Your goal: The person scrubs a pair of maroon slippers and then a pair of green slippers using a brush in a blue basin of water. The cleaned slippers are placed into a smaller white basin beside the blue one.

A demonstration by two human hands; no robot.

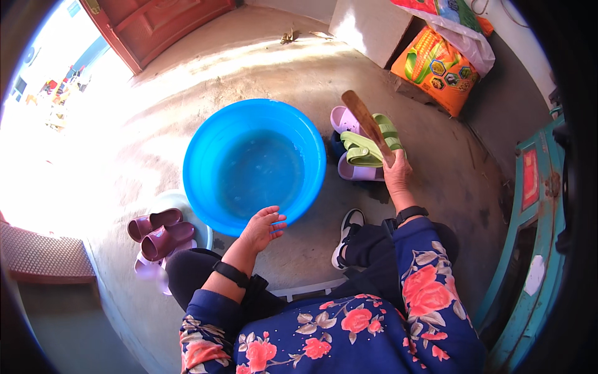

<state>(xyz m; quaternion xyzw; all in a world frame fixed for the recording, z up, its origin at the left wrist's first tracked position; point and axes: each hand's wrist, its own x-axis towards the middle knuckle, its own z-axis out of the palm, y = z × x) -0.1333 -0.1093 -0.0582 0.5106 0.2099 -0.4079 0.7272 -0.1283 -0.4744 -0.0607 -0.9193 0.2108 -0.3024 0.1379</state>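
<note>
My right hand (397, 171) is closed round the lower end of a flat brown wooden stick (364, 118) with a rounded top, tilted up to the left. Behind it lie green sandals (364, 151) piled with lilac clogs (346, 120). My left hand (264, 229), fingers apart and holding nothing, is at the near rim of a large blue basin (198, 156). Cloudy water (258, 168) covers the basin's bottom. To the left, maroon slippers (165, 240) rest partly on lilac footwear (149, 268), beside a pale basin (204, 234) partly hidden under the blue one.
An orange bag (430, 71) with corn pictures stands at the back right near a pale box (367, 31). A teal metal frame (529, 249) runs along the right. At the far left are a red door (156, 28) and a patterned ledge (47, 255).
</note>
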